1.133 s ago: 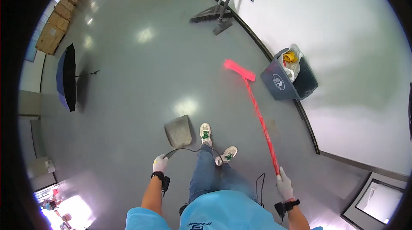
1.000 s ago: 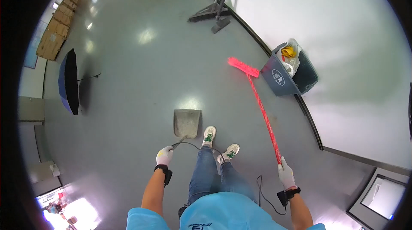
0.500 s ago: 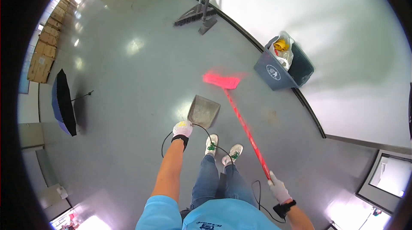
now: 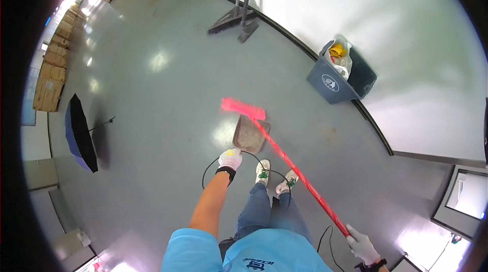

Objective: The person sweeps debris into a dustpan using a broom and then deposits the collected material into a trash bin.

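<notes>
My left hand [image 4: 230, 159], in a white glove, is closed at the near edge of a grey dustpan [image 4: 249, 139]. The dustpan's handle is hidden beneath the glove. Also gloved, my right hand [image 4: 363, 245] wraps round the upper end of a red broom [image 4: 300, 173] at the lower right. From there the stick slants away to the left, to a pinkish-red bristle head. The head lies just beyond the dustpan's far rim, slightly smeared by motion; whether it touches the pan, I cannot tell.
A grey bin [image 4: 338, 81] with a bag and yellow cloth stands by the right wall. Another broom and dustpan set [image 4: 236, 18] leans at the far wall. An open umbrella [image 4: 80, 135] lies to the left, past it wooden crates [image 4: 50, 86]. A black cable [image 4: 209, 170] loops near my hands.
The broom head has swept left and nearer, from right of the dustpan to its far rim. My right hand has shifted right and down; the left still keeps the dustpan.
</notes>
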Available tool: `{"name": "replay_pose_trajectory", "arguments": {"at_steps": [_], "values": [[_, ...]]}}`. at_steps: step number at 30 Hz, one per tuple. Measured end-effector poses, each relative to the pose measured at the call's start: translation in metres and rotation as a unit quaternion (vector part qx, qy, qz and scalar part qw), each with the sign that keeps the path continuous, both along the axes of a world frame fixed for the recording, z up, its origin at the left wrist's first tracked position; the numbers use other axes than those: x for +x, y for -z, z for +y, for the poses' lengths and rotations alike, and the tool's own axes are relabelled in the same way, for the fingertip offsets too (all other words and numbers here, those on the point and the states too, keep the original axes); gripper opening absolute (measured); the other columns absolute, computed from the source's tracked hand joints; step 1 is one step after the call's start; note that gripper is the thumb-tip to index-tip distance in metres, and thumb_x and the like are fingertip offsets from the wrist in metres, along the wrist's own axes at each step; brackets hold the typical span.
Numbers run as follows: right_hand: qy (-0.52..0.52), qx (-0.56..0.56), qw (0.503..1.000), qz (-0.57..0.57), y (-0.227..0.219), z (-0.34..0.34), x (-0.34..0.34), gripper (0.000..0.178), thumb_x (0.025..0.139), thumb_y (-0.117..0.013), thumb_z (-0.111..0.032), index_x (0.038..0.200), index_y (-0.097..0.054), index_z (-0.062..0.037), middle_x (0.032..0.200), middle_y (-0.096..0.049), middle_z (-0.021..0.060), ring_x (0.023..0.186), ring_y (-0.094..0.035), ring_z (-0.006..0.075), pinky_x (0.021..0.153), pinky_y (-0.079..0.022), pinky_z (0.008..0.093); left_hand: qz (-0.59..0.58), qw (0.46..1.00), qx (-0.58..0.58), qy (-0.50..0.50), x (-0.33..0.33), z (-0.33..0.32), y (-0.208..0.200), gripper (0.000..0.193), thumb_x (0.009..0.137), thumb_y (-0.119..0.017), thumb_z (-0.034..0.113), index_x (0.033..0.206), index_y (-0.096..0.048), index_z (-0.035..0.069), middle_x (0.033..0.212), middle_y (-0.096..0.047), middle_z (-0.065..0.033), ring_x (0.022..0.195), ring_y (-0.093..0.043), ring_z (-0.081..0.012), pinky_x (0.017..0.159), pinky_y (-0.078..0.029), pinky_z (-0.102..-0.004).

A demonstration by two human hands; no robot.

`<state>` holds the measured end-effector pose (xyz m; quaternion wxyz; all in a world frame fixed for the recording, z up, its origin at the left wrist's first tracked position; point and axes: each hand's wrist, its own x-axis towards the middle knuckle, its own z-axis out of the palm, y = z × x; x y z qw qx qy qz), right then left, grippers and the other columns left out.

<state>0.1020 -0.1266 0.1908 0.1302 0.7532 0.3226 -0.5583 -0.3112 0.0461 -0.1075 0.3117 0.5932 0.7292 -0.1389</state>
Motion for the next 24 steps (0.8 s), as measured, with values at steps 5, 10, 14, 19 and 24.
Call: {"name": "replay_pose_trajectory", "arguments": {"at_steps": [5, 10, 14, 19, 24], "values": [[-0.166, 0.108, 0.978, -0.065, 0.066, 0.027, -0.035, 0.048, 0.081, -0.048, -0.029, 0.126, -0.035, -0.0200, 0.071, -0.056, 0.0212, 0.069, -0.056, 0.0356, 0.063, -0.044, 0.0382, -0.003, 1.000, -0.001, 0.019, -0.011, -0.011, -0.016, 0.022, 0.075, -0.045, 0.022, 0.087, -0.062, 0.014, 0.084, -0.062, -0.0125, 0.081, -0.059, -0.0299, 0.071, -0.047, -0.0400], [-0.132, 0.069, 0.988, -0.048, 0.084, 0.013, -0.074, 0.049, 0.080, -0.049, -0.030, 0.126, -0.035, -0.0197, 0.088, -0.056, 0.0242, 0.087, -0.054, 0.0383, 0.075, -0.043, 0.0381, 0.014, 0.999, -0.020, 0.033, -0.029, -0.016, -0.005, 0.026, 0.076, -0.044, 0.024, 0.094, -0.062, 0.018, 0.090, -0.061, -0.0090, 0.085, -0.058, -0.0281, 0.074, -0.046, -0.0376], [-0.028, -0.001, 0.998, 0.051, 0.048, -0.029, -0.052, 0.049, 0.080, -0.048, -0.030, 0.126, -0.036, -0.0180, 0.091, -0.058, 0.0183, 0.086, -0.057, 0.0284, 0.075, -0.042, 0.0316, -0.009, 1.000, -0.015, 0.009, -0.029, -0.005, -0.002, 0.026, 0.074, -0.046, 0.025, 0.091, -0.061, 0.011, 0.089, -0.061, -0.0137, 0.086, -0.057, -0.0293, 0.074, -0.045, -0.0402], [0.030, -0.088, 0.995, 0.025, -0.021, -0.047, -0.039, 0.050, 0.079, -0.050, -0.029, 0.126, -0.038, -0.0176, 0.088, -0.059, 0.0159, 0.079, -0.058, 0.0233, 0.072, -0.042, 0.0283, -0.077, 0.995, -0.008, -0.059, -0.060, -0.014, 0.038, 0.027, 0.071, -0.049, 0.019, 0.089, -0.060, 0.003, 0.072, -0.061, -0.0163, 0.066, -0.061, -0.0277, 0.064, -0.047, -0.0366], [0.112, -0.001, 0.994, 0.010, -0.018, -0.113, -0.050, 0.053, 0.077, -0.055, -0.023, 0.126, -0.039, -0.0134, 0.075, -0.058, 0.0064, 0.064, -0.055, 0.0148, 0.060, -0.043, 0.0256, -0.089, 0.995, -0.015, -0.051, -0.042, -0.010, 0.028, 0.026, 0.070, -0.048, 0.014, 0.088, -0.061, 0.000, 0.066, -0.061, -0.0153, 0.057, -0.062, -0.0245, 0.060, -0.049, -0.0330]]}}
